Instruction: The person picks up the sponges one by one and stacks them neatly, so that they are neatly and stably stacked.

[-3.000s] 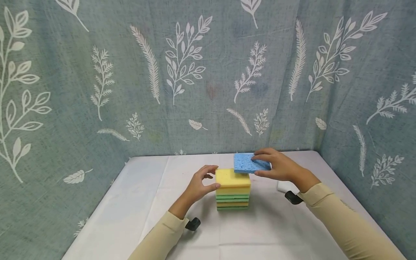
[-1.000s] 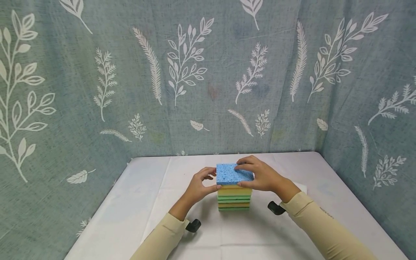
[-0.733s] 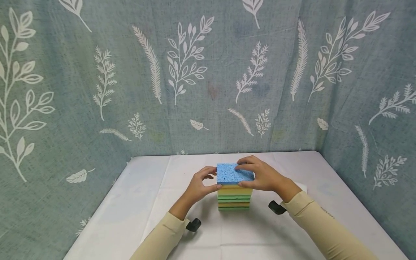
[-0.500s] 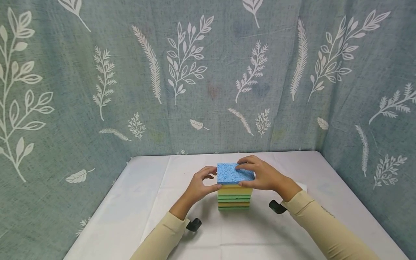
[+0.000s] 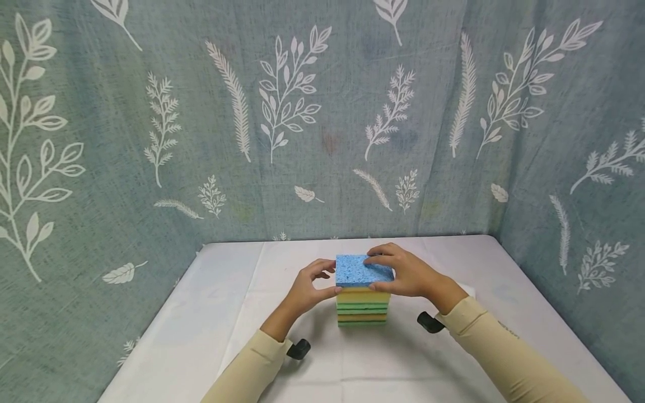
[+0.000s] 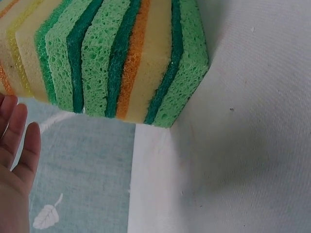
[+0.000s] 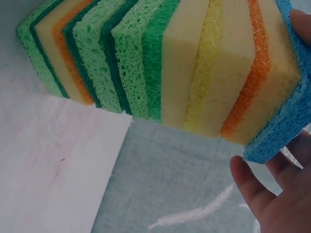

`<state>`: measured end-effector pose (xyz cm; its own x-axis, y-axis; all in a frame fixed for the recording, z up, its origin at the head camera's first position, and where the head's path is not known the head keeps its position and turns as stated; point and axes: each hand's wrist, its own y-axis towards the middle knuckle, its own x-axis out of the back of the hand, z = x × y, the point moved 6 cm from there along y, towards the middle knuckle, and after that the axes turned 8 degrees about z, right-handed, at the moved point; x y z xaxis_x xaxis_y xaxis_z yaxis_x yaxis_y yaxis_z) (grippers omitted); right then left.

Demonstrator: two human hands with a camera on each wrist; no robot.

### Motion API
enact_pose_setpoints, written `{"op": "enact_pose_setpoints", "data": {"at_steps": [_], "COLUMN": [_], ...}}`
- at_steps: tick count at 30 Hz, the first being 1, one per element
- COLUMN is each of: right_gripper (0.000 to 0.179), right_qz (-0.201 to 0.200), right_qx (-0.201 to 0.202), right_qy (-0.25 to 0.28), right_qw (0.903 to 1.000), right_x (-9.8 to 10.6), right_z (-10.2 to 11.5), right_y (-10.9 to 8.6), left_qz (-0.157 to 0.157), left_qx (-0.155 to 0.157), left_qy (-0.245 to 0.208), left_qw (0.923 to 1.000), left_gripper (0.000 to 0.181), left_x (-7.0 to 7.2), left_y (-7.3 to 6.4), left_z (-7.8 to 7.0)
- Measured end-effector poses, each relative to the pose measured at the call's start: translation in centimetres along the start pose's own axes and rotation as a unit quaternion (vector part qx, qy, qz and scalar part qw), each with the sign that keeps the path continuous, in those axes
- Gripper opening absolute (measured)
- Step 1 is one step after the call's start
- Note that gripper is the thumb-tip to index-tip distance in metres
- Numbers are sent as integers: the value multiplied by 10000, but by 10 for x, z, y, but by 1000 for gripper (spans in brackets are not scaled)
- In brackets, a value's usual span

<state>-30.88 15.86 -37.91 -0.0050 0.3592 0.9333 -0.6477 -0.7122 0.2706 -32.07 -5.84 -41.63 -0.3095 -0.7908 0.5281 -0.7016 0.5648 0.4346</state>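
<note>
A neat stack of sponges (image 5: 363, 307) stands upright on the white-covered table, with green, cream, yellow and orange layers in the right wrist view. On its top lies a blue sponge (image 5: 358, 271), roughly flush with the layers beneath. My right hand (image 5: 405, 273) pinches the blue sponge at its right side, thumb in front and fingers over the top and back. At the stack's upper left, my left hand (image 5: 308, 288) rests its thumb and fingertips lightly against the corners. The left wrist view shows relaxed fingers (image 6: 30, 153) beside the striped layers (image 6: 97, 63).
A white object (image 5: 470, 290) lies right of the stack, mostly hidden behind my right forearm. Grey-green leaf-patterned cloth (image 5: 302, 140) surrounds the table (image 5: 252, 358) at the back and sides. Dark wrist cameras (image 5: 299, 349) hang under both cuffs.
Over three seconds my right hand carries the blue sponge left and down onto the yellow top of the stack. During the last second both hands stay nearly still.
</note>
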Motion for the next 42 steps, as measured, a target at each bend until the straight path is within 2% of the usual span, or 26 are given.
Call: {"op": "enact_pose_setpoints", "data": {"at_steps": [2, 7, 21, 28, 34, 42], "right_gripper": [55, 60, 73, 77, 80, 77], "right_qz": [23, 47, 71, -72, -49, 100], "right_qx": [-31, -135, -496, -545, -849, -1258], "right_qy": [-17, -44, 370, 421, 473, 408], "right_qw": [10000, 9999, 9981, 9976, 9953, 9912], "right_x": [-1, -1, -2, 6, 6, -2], "right_z": [0, -2, -13, -19, -29, -43], "right_y": [-1, -4, -20, -33, -46, -68], "left_qz": [26, 8, 71, 31, 38, 17], "left_qx": [23, 38, -34, -129, -132, -89], "left_qy": [12, 44, 66, 21, -21, -131], "left_qw": [10000, 10000, 9999, 9999, 9999, 9999], "left_gripper": [54, 53, 58, 58, 57, 56], "left_x": [2, 3, 1, 1, 1, 1], "left_y": [-1, -3, -9, -5, -4, -5], "left_z": [-9, -12, -8, -10, -8, -7]}}
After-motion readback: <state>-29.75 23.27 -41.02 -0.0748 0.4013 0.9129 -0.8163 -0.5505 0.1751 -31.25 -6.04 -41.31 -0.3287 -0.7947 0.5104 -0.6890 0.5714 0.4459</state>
